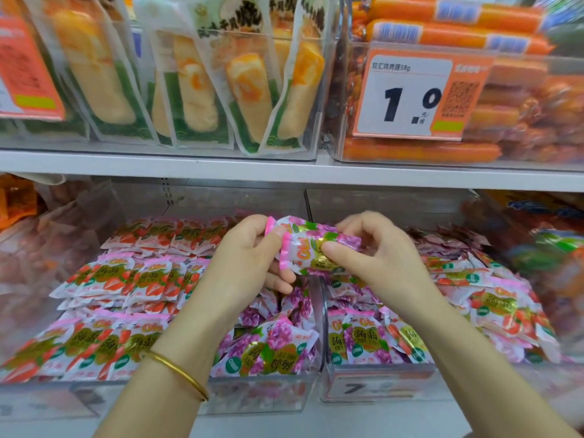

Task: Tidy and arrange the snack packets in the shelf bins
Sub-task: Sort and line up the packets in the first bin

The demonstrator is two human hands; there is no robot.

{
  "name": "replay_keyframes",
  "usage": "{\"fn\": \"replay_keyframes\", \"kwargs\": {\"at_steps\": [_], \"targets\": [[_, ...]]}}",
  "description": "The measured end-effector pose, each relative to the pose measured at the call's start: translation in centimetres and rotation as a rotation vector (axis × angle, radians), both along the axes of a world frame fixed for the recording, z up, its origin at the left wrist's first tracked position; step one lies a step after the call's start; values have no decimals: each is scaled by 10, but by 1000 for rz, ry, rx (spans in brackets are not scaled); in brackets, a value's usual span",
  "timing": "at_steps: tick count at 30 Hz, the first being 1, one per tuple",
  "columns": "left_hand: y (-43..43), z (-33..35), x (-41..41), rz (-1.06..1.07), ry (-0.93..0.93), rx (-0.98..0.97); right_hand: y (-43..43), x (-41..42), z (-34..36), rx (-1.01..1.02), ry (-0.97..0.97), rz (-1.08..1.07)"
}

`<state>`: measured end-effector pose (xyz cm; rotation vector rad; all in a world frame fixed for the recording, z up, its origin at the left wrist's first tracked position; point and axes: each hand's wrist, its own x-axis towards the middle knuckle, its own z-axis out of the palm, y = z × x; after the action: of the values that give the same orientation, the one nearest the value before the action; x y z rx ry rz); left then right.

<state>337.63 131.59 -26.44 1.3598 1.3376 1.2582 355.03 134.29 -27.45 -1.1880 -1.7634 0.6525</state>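
Squaring up a small stack of purple snack packets (311, 248), held above the divider between two clear bins (262, 396). Left hand (249, 257) and right hand (379, 257) both clenched on the stack. Next, probably: lowering it flat among the matching purple packets (271, 349) below, edges aligned.

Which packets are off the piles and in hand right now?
The purple grape-print packets, pinched between the left hand and right hand above the bins; all others lie stacked.
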Motion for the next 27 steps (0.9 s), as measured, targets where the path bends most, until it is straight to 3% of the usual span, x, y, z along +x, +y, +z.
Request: {"fn": "replay_keyframes", "kwargs": {"at_steps": [6,10,15,19,21,25,27], "targets": [[-1,1,8,-82,-84,-11,-1,3,6,-21,-176,206],[0,-3,18,-108,-36,5,7,20,7,-134,-60,137],[8,-6,14,51,51,69,34,62,-7,-299,-4,-192],[8,-8,16,18,105,39,42,49,-19,-477,38,-220],[7,-8,18,2,126,33,46,32,-22,-468,-35,-227],[6,-7,19,5,140,28,50,12,-24,-459,-393,-260],[6,-7,19,5,136,25,49,15,-20,-524,-389,-244]]}}
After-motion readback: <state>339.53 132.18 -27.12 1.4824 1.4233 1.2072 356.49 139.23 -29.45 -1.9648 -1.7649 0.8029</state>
